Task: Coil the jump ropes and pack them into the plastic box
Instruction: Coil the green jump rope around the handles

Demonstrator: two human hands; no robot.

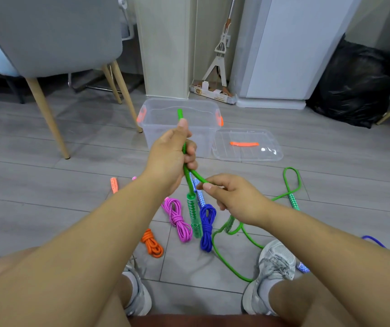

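Clamps green jump rope point(192, 211) upright in left hand point(172, 152) to anchor the coil; pinches its trailing strand with right hand point(229, 194), likely to draw another loop.

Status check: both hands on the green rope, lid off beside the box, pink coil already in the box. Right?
Not quite. The pink coil lies on the floor, outside the plastic box, beside the blue coil. The rest holds: left hand and right hand both grip the green rope, and the lid lies beside the box. The head view shows it.
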